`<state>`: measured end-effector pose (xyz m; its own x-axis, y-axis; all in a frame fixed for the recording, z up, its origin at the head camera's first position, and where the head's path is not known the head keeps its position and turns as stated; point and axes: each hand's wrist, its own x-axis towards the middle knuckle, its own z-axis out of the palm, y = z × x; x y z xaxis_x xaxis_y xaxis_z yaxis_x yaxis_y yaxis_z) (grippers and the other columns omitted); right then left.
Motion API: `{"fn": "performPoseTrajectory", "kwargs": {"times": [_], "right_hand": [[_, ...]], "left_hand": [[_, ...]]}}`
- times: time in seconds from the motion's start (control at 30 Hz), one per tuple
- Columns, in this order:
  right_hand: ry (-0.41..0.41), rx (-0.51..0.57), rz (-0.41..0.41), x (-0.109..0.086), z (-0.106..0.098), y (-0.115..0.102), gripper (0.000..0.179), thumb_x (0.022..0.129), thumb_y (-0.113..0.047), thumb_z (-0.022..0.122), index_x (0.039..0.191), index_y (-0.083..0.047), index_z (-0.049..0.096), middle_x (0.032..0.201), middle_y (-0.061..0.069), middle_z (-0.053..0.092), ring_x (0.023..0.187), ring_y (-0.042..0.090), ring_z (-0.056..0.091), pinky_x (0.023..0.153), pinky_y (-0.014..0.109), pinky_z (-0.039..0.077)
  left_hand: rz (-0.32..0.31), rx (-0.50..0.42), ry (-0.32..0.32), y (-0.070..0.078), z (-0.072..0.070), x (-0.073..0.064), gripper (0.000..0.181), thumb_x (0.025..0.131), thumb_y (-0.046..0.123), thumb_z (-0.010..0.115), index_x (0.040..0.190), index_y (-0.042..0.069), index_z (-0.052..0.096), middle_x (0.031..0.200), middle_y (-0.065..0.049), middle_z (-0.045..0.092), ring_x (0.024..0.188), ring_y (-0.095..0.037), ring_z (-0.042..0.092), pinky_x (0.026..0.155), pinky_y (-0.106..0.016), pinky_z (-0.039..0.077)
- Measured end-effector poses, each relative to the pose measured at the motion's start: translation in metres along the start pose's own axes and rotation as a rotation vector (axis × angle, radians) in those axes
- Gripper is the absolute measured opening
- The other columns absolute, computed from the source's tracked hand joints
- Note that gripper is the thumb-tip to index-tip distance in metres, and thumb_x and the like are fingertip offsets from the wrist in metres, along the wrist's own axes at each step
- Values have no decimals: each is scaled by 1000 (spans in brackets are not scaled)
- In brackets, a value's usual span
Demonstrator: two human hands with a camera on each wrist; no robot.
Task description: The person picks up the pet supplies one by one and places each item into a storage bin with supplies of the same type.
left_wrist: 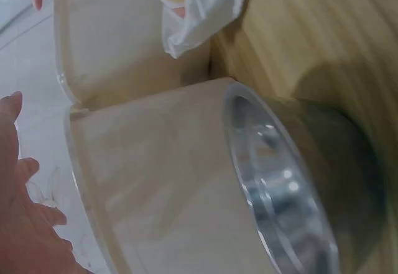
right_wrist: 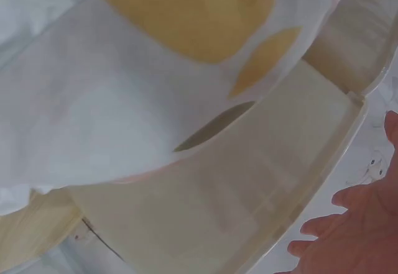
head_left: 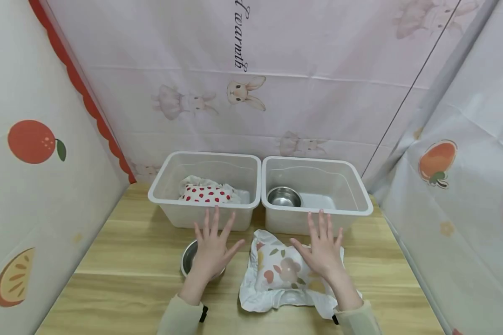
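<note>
My left hand (head_left: 211, 253) is held with fingers spread above a metal bowl (head_left: 188, 258), hiding part of it; the bowl (left_wrist: 280, 193) shows apart from the hand in the left wrist view. Over the right side of a small floral pillow (head_left: 278, 270) with a white ruffled edge, my right hand (head_left: 323, 253) also spreads its fingers and holds nothing. In the right wrist view the pillow (right_wrist: 155, 100) fills much of the picture, below the palm. Behind the hands stand two white plastic bins, the left bin (head_left: 205, 215) and the right bin (head_left: 306, 223).
Inside the left bin lies a white pillow with red strawberry dots (head_left: 205, 193). A second metal bowl (head_left: 284, 197) sits in the right bin, at its left side. The wooden table (head_left: 121, 279) is bounded by printed cloth walls at the back and both sides.
</note>
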<state>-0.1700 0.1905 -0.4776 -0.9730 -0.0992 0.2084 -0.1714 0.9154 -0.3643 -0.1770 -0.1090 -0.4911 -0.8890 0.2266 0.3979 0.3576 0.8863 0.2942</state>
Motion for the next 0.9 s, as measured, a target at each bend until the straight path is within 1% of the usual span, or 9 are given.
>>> {"fn": "performPoseTrajectory", "kwargs": {"times": [0.17,0.3,0.43,0.53,0.6,0.7,0.8,0.83,0.9], "right_hand": [[-1,22,39,-3,-3,13,90,93,-57,53,157,-9,12,162,20,-6,147,40,-9,108,70,-7],[5,48,55,-4,-6,21,90,94,-56,53,157,-8,11,161,21,-8,147,41,-11,108,70,-10],[31,70,45,-3,-11,30,87,95,-53,54,157,-8,13,161,21,-7,147,41,-11,107,71,-8],[63,81,9,-3,-15,37,86,94,-49,57,157,-8,16,161,22,-1,147,41,-8,107,71,-4],[93,77,-27,-3,-17,43,86,92,-46,60,156,-6,19,161,24,4,147,42,-3,108,71,0],[144,66,-69,-1,-21,52,84,91,-44,62,154,-3,24,158,26,13,146,44,4,107,71,5],[187,54,-86,1,-27,62,81,92,-42,62,152,0,27,157,27,17,144,46,8,106,72,7],[198,54,-88,2,-29,66,79,92,-41,61,151,1,28,156,27,17,143,47,9,106,72,7],[222,52,-86,3,-34,72,77,93,-39,60,150,2,29,155,29,19,142,49,11,106,72,6]], "left_hand": [[47,-47,27,-8,0,-9,70,92,46,61,151,17,38,161,-21,7,145,-47,2,107,-74,8],[110,-48,127,-19,4,-15,63,99,54,44,146,13,45,157,-25,17,142,-51,11,105,-72,20],[176,-28,258,-29,7,-19,70,100,60,29,138,8,54,150,-30,31,135,-55,25,95,-71,36],[229,-58,338,-36,6,-23,66,101,57,33,131,4,59,144,-30,40,129,-55,33,91,-68,42],[262,-93,372,-41,5,-28,63,101,55,37,127,3,62,141,-28,45,127,-53,37,96,-62,42],[301,-127,401,-50,5,-35,61,100,54,43,121,2,65,136,-24,51,122,-47,45,110,-42,35],[311,-149,424,-59,4,-43,60,98,54,46,117,0,66,129,-21,57,116,-42,51,113,-25,26],[316,-151,434,-63,4,-45,59,98,53,47,116,-1,67,126,-22,59,112,-43,53,111,-26,31],[305,-149,437,-69,5,-50,60,99,52,46,114,-2,67,120,-22,61,110,-41,55,110,-25,33]]}}
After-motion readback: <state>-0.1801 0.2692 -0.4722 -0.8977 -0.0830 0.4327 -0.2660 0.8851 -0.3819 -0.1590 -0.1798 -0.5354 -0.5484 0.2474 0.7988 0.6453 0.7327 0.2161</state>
